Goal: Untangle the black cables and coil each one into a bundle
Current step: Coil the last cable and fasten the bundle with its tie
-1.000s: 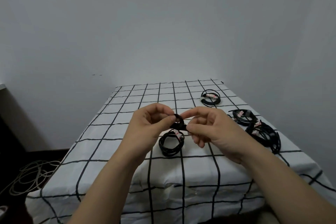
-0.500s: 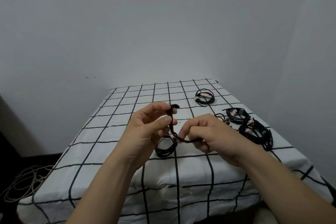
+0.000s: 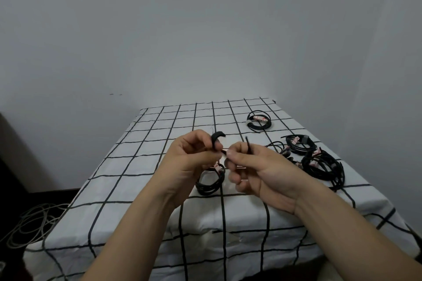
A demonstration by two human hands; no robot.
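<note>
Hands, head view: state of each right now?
Left hand: closed, pinching one end of a thin black fabric strap.
Right hand: closed, pinching the strap's other end.

We see a worktop draped in a white cloth with a black grid. Near the middle a coiled black cable bundle lies flat on the cloth, partly hidden by our hands. At about one o'clock from it, near the far edge, rests a second coil with a pale band on its left side. At two o'clock lies a third coil, and just nearer, close to the right edge at three o'clock, a larger heap of black cables with loose ends trailing. Pinkish tags show on several coils. A small loose loop lies beside the third coil.
</note>
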